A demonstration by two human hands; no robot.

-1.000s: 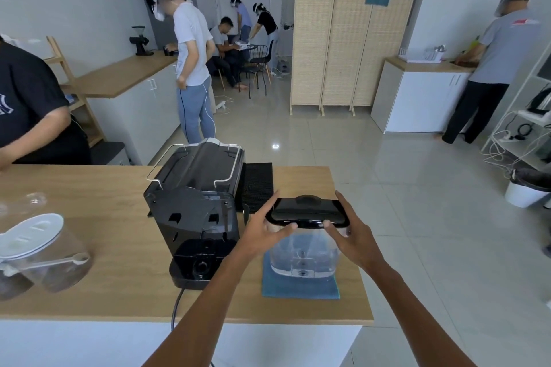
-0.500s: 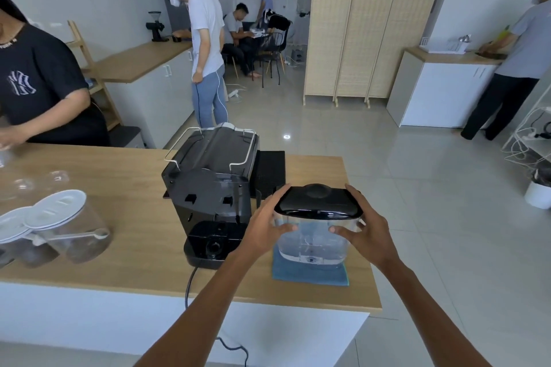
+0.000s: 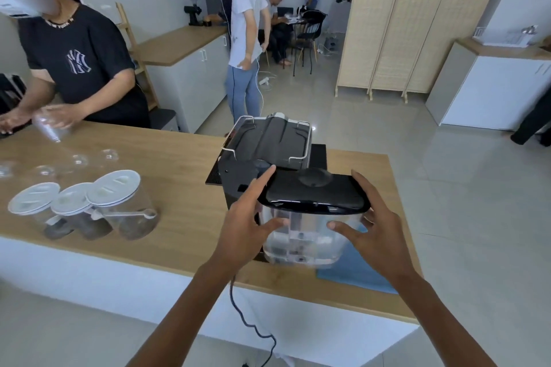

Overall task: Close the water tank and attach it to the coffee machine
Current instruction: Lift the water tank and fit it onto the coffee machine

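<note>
We judge the closing done: the black lid [image 3: 313, 194] sits flat on the clear water tank [image 3: 301, 235]. Attaching is left. Our left hand [image 3: 247, 226] and right hand [image 3: 369, 232] clasp the tank's sides, fingers spread. It appears lifted above the blue mat [image 3: 357, 274] near the worktop [image 3: 179, 176] front edge, just beside the coffee machine [image 3: 268, 143]. The tank is upright, its long axis running left to right.

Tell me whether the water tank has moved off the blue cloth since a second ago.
Yes. The water tank is lifted off the blue cloth and carried left toward the coffee machine.
</note>
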